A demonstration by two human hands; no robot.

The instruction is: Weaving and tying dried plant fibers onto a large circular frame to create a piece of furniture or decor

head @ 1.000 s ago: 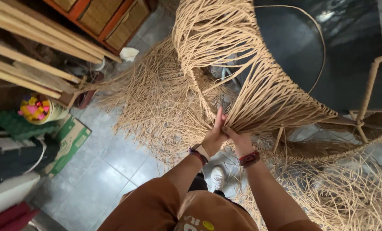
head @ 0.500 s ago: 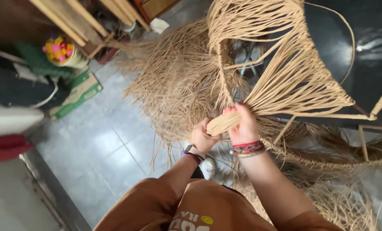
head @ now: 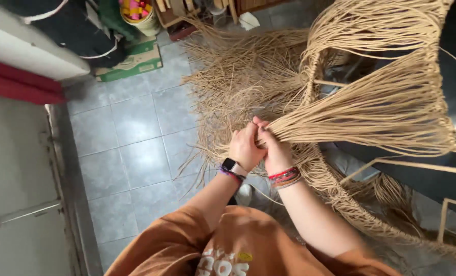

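Tan straw strands (head: 386, 102), grey floor tiles (head: 136, 148), an orange shirt (head: 228, 245), red bracelets (head: 284, 176).

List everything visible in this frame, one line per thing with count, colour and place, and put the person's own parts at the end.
bundle of rattan strands: one, tan, fanning right from the hands
loose rattan pile: one, tan, on the floor ahead of the hands
woven rattan edge: one, tan, lower right
wooden frame bars: a few, pale, right
tiled floor: grey, centre left
flat cardboard box: one, green, upper left
tub of coloured items: one, top
red roll: one, left
smartwatch: one, black, left wrist
bracelets: several, red, right wrist
shirt: orange, bottom
left hand: gripping the gathered strands
right hand: gripping the same strands, touching the left
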